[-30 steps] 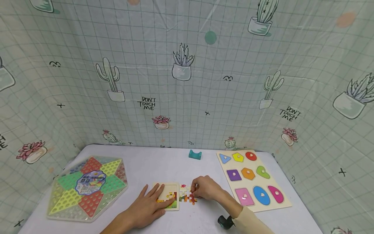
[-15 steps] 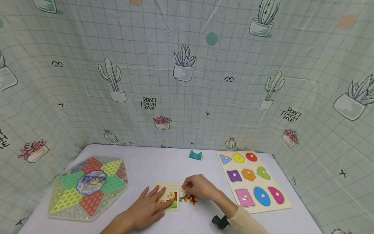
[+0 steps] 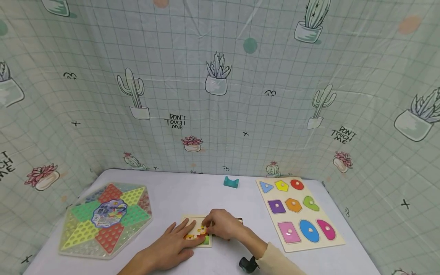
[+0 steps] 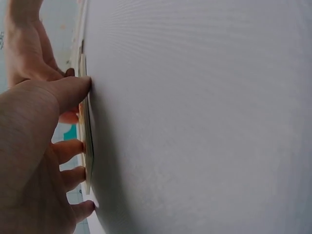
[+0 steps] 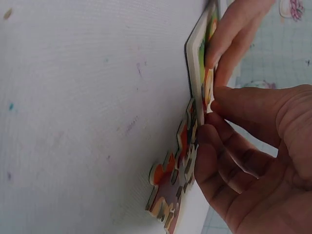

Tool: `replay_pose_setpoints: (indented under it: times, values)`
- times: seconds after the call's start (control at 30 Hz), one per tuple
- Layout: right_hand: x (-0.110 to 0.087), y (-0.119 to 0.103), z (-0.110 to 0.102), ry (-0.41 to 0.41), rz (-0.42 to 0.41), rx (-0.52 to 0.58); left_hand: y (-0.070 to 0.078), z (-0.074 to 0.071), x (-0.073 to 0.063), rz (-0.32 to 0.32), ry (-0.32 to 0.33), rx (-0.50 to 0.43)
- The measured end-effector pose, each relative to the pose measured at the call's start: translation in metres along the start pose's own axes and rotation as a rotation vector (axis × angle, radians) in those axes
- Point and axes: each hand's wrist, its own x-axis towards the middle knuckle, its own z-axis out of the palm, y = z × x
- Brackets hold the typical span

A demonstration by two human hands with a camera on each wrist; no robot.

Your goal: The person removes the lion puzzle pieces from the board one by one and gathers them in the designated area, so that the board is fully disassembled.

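My left hand (image 3: 177,240) lies with spread fingers over a small wooden puzzle tray (image 3: 210,243), resting on its left and lower parts. Joined jigsaw pieces (image 3: 202,230) with a yellow, red and green picture fill the lower part of the tray. My right hand (image 3: 223,224) is at the tray's right side, thumb and fingertips pinched together over the rim. They seem to hold a puzzle piece, mostly hidden by the fingers. In the right wrist view, a cluster of loose puzzle pieces (image 5: 168,183), orange and brown, lies on the table right against the tray's edge, below my right hand.
A hexagonal board-game box (image 3: 106,221) lies at the left. At the right is a wooden shape-knob board (image 3: 299,214). A teal curved block (image 3: 231,182) stands at the back, and a black object (image 3: 248,264) is by the right sleeve. A patterned curtain (image 3: 220,114) hangs behind the table.
My right hand has moved left from the loose pieces to the tray's right side, now covering most of those pieces in the head view. The left hand has stayed on the tray.
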Motion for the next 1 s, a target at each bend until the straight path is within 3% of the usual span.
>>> replay_pose_setpoints:
  times: [0.53,1.0]
  values:
    - [-0.0002,-0.0040,0.0029,0.010,-0.007,-0.023,-0.0001,-0.0020,-0.0018,0.023,0.000,0.015]
    - [-0.0004,-0.0059,0.0029,0.007,-0.007,-0.030,-0.0006,-0.0010,-0.0024,0.002,-0.018,-0.002]
